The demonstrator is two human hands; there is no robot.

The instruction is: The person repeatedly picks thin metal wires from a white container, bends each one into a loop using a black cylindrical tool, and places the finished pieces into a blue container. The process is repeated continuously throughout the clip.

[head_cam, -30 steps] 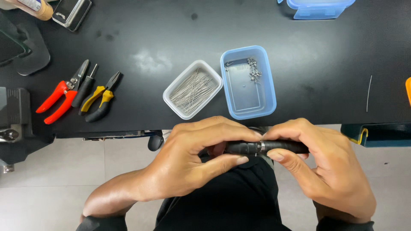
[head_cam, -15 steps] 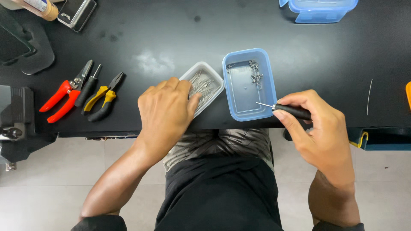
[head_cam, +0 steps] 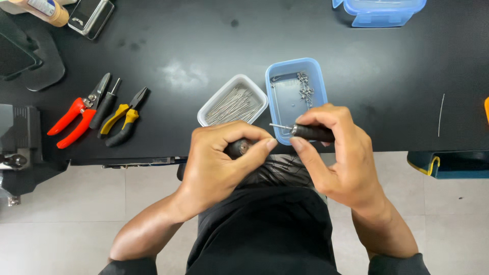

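black table (head_cam: 356, 61), grey tiled floor (head_cam: 61, 224); hands: right (head_cam: 338, 153) gripping black tool (head_cam: 311, 133), left (head_cam: 224, 160) closed

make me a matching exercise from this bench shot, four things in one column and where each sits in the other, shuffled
Things:
1. red-handled cutters
2. clear tray of metal pins
3. blue tray
4. black-handled tool

Places:
A. in the right hand
B. left of the blue tray, beside it
C. far left of the black table
D. by the table's near edge, small metal parts in its far corner

Pairs: 1-C, 2-B, 3-D, 4-A
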